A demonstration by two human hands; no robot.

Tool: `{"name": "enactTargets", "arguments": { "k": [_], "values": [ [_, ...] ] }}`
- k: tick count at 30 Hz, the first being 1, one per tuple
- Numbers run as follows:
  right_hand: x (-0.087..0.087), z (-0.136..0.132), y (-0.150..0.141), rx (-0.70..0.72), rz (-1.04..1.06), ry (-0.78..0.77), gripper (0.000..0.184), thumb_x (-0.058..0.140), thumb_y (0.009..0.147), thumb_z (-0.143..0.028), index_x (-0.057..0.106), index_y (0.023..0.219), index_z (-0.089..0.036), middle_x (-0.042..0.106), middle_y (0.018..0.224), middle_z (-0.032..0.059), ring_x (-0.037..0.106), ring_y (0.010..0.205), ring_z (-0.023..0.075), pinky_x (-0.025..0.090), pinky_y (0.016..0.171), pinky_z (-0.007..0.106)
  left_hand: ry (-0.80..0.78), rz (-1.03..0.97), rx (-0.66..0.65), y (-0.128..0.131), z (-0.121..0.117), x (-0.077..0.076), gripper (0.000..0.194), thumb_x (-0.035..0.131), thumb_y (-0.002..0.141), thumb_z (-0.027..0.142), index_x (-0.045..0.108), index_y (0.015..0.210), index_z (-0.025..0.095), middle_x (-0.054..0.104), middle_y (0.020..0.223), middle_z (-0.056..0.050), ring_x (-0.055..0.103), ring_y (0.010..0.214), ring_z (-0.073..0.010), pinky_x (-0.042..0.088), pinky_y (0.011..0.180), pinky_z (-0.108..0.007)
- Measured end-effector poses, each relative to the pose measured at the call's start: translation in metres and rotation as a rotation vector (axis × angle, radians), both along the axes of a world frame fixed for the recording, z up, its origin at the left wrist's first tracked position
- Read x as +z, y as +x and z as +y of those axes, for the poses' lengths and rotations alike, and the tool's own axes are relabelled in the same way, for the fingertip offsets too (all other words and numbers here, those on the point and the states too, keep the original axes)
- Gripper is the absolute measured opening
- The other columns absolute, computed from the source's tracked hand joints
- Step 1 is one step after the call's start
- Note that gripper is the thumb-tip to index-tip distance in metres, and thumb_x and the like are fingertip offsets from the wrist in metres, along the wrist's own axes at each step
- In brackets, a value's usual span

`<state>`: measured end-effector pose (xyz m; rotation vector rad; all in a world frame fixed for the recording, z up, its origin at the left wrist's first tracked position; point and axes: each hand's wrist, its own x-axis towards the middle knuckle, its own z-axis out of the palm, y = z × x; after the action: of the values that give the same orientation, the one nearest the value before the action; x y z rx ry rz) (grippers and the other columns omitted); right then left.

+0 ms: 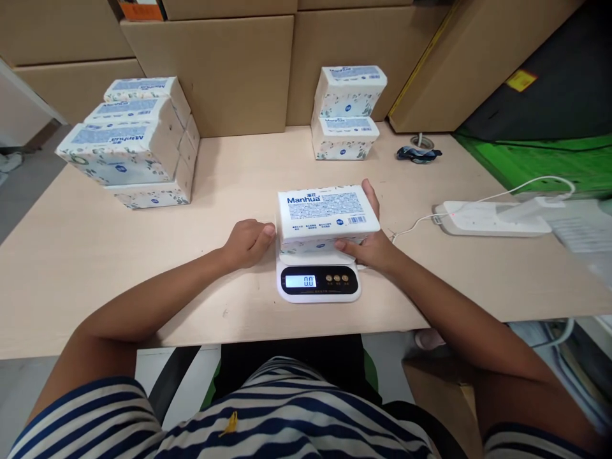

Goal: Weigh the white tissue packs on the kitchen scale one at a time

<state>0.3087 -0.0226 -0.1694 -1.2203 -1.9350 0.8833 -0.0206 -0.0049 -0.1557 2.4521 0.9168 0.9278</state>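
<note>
A white and blue tissue pack (327, 213) is gripped at its right end by my right hand (375, 239), thumb on the front side and fingers behind. The pack is over the plate of a white kitchen scale (319, 296), whose lit display reads 0.0; whether it touches the plate I cannot tell. My left hand (251, 243) rests on the table just left of the scale, with its fingers curled in and the thumb against them. Nothing shows inside that fist.
Several tissue packs (119, 150) are stacked at the back left, and two stacked packs (345, 137) stand at the back middle. Right of them lie a tape roll (421, 141) and a dark patterned item. A white power strip (492, 218) with cables lies at right. Cardboard boxes (229, 76) line the back.
</note>
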Motion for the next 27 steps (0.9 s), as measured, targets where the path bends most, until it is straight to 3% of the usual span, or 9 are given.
{"name": "enactTargets", "arguments": {
  "k": [3,5,9,12,14,18,22,27],
  "values": [
    [-0.005,0.005,0.002,-0.113,-0.004,0.118,0.149,0.052,0.076,-0.111,-0.033,0.178,-0.043,0.004,0.197,0.0124,0.008,0.185,0.0406,0.028,0.143,0.075,-0.113,-0.053,0.04,0.001,-0.001,0.005,0.088,0.005,0.116,0.08,0.05,0.066,0.025,0.054,0.049,0.001,0.051,0.048,-0.0156,0.042,0.054,-0.031],
    [-0.008,0.01,0.007,-0.209,-0.018,0.218,0.137,0.045,0.084,-0.106,-0.032,0.178,-0.043,-0.003,0.197,0.0102,0.0,0.186,0.0395,0.031,0.14,0.077,-0.188,-0.087,0.076,0.003,-0.001,0.008,0.089,0.006,0.113,0.086,0.05,0.065,0.025,0.051,0.048,0.001,0.049,0.047,-0.016,0.038,0.05,-0.031],
    [-0.011,0.021,0.021,-0.391,-0.05,0.323,0.108,0.026,0.1,-0.089,-0.036,0.176,-0.044,-0.005,0.197,0.0078,0.006,0.186,0.0368,0.041,0.132,0.078,-0.272,-0.133,0.145,0.003,0.002,0.011,0.091,0.009,0.109,0.093,0.05,0.064,0.025,0.053,0.052,0.0,0.05,0.05,-0.0167,0.04,0.052,-0.031],
    [-0.014,0.027,0.028,-0.443,-0.004,0.374,0.094,-0.002,0.099,-0.084,-0.039,0.175,-0.042,-0.007,0.195,0.007,0.011,0.185,0.0356,0.044,0.129,0.076,-0.268,-0.125,0.171,0.001,0.004,0.009,0.09,0.01,0.11,0.091,0.051,0.064,0.025,0.057,0.056,-0.002,0.052,0.053,-0.0166,0.042,0.054,-0.031],
    [-0.014,0.028,0.03,-0.453,0.035,0.391,0.095,-0.009,0.096,-0.084,-0.04,0.175,-0.041,-0.004,0.195,0.008,0.013,0.184,0.0368,0.045,0.129,0.076,-0.257,-0.118,0.169,0.0,0.005,0.009,0.09,0.01,0.11,0.09,0.052,0.064,0.025,0.056,0.055,-0.002,0.051,0.052,-0.0169,0.041,0.053,-0.032],
    [-0.012,0.027,0.028,-0.449,0.076,0.399,0.103,-0.002,0.091,-0.093,-0.037,0.175,-0.045,0.006,0.194,0.0098,0.017,0.182,0.0425,0.045,0.125,0.08,-0.231,-0.109,0.164,0.0,0.004,0.013,0.091,0.008,0.109,0.092,0.051,0.064,0.026,0.052,0.052,-0.001,0.048,0.05,-0.017,0.04,0.052,-0.032],
    [-0.009,0.024,0.027,-0.408,0.108,0.42,0.111,-0.006,0.084,-0.101,-0.037,0.175,-0.044,0.002,0.195,0.0102,0.014,0.183,0.0446,0.046,0.125,0.08,-0.202,-0.101,0.153,0.004,0.001,0.017,0.094,0.006,0.106,0.095,0.05,0.062,0.026,0.057,0.053,-0.003,0.051,0.05,-0.017,0.043,0.053,-0.033],
    [-0.01,0.026,0.034,-0.417,0.023,0.34,0.109,-0.01,0.084,-0.098,-0.046,0.17,-0.041,0.003,0.195,0.0087,0.013,0.183,0.0427,0.044,0.127,0.078,-0.232,-0.092,0.12,0.006,-0.001,0.015,0.091,0.009,0.108,0.092,0.051,0.062,0.026,0.049,0.047,0.0,0.048,0.046,-0.0167,0.038,0.048,-0.031]
  ]
}}
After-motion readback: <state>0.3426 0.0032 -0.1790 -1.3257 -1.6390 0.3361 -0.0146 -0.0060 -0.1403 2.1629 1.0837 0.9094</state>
